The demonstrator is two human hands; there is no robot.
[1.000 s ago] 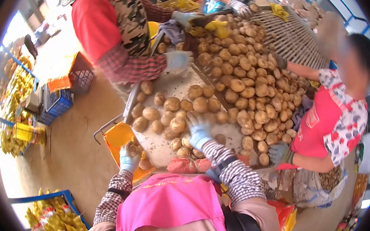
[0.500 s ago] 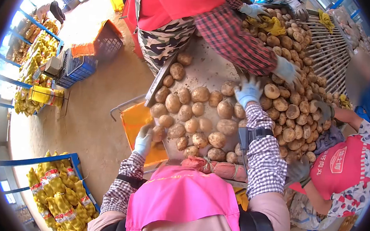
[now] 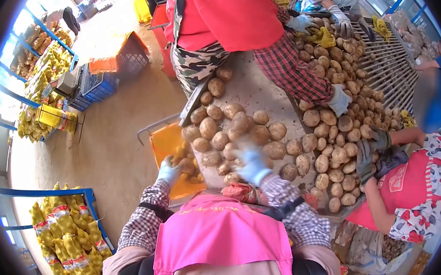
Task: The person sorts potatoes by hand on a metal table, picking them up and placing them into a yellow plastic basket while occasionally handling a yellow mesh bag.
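Many brown potatoes (image 3: 220, 140) lie on a grey sorting table (image 3: 254, 89). My right hand (image 3: 252, 162), in a light blue glove and motion-blurred, is spread over the potatoes near the table's front edge. My left hand (image 3: 168, 172), also gloved, sits at the near edge of an orange chute (image 3: 165, 140) left of the table. It touches the potatoes (image 3: 184, 161) lying in the chute, and I cannot see whether it grips one. My checked sleeves and pink apron fill the bottom of the view.
A person in a red top leans over the table's far side, gloved hand (image 3: 339, 100) on the potatoes. Another person's dark-gloved hands (image 3: 369, 150) work at the right. A roller conveyor (image 3: 389, 62) feeds potatoes. Blue crates (image 3: 93, 85) and yellow filled sacks (image 3: 65, 234) stand left.
My right hand has pulled back from the table's middle to the potatoes near the front edge. My left hand stays at the orange chute. The person opposite has shifted their hand right.
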